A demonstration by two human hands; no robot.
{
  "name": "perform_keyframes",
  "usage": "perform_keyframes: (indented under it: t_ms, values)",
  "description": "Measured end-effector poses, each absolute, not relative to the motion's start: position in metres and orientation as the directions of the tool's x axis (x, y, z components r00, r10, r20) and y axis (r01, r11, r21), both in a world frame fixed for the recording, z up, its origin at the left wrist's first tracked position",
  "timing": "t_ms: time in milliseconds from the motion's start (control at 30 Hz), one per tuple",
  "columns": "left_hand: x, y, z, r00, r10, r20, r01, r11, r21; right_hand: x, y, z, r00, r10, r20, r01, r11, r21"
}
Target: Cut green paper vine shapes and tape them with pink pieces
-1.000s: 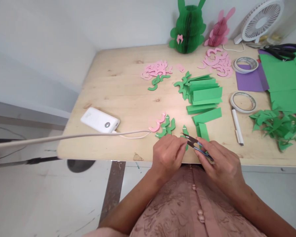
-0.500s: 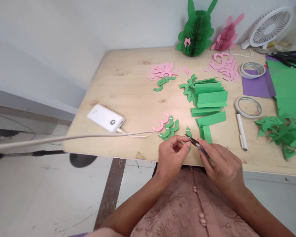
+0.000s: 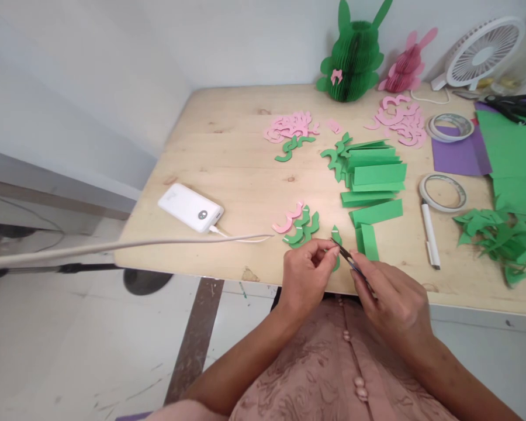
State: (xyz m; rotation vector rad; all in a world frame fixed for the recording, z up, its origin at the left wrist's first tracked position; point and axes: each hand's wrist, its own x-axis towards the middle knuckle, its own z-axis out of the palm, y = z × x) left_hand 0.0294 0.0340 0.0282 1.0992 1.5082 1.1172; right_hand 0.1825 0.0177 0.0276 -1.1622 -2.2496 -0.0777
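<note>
Held in my right hand [image 3: 392, 292] is a pair of dark, slim tweezers [image 3: 347, 256], pointing up and left. Their tips meet the fingertips of my left hand [image 3: 307, 269], which is closed in a pinch; whatever lies between thumb and finger is too small or hidden to make out. Just beyond the tips, a green curved paper piece [image 3: 335, 233] with a white strip lies on the table, partly covered by my fingers. Left of it are several scalloped green paper pieces [image 3: 307, 228] and a pink one [image 3: 284, 225], some with white strips.
Folded green strips [image 3: 379, 174] lie ahead. Pink cutouts [image 3: 291, 126], a tape roll [image 3: 442, 192], a marker [image 3: 429, 234] and green scraps [image 3: 504, 240] lie around. A power bank [image 3: 190, 207] with a cable sits left. Paper rabbits [image 3: 355, 58] and a fan [image 3: 484, 55] stand behind.
The tweezers have turned slightly, and their two tips look closer together at my left fingertips. Both hands stay in nearly the same place; the view has shifted a little.
</note>
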Motion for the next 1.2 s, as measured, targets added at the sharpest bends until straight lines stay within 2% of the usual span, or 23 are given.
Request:
perform_keyframes:
  t_ms: [233, 467, 700, 833, 1033, 1200]
  values:
    - [0.0327, 0.0359, 0.0246, -0.189, 0.977, -0.100, 0.220, 0.142, 0.965, 0.1784, 0.0174, 0.0288, -0.441, 0.723, 0.531, 0.762, 0.614, -0.203]
    - [0.0351, 0.0365, 0.0236, -0.209, 0.976, -0.061, 0.232, 0.110, 0.966, 0.1772, 0.0169, 0.0278, -0.428, 0.733, 0.529, 0.774, 0.599, -0.204]
    - [0.0330, 0.0362, 0.0256, -0.165, 0.986, -0.041, 0.312, 0.092, 0.946, 0.1799, 0.0181, 0.0265, -0.422, 0.735, 0.530, 0.784, 0.590, -0.194]
    - [0.0327, 0.0349, 0.0278, -0.141, 0.990, 0.031, 0.478, 0.040, 0.877, 0.1801, 0.0181, 0.0262, -0.435, 0.730, 0.528, 0.787, 0.593, -0.172]
    - [0.0350, 0.0332, 0.0272, -0.089, 0.981, 0.171, 0.701, -0.060, 0.710, 0.1787, 0.0179, 0.0272, -0.466, 0.724, 0.508, 0.788, 0.601, -0.133]
    - [0.0364, 0.0341, 0.0255, -0.038, 0.947, 0.319, 0.809, -0.158, 0.566, 0.1791, 0.0170, 0.0273, -0.462, 0.726, 0.509, 0.784, 0.603, -0.150]
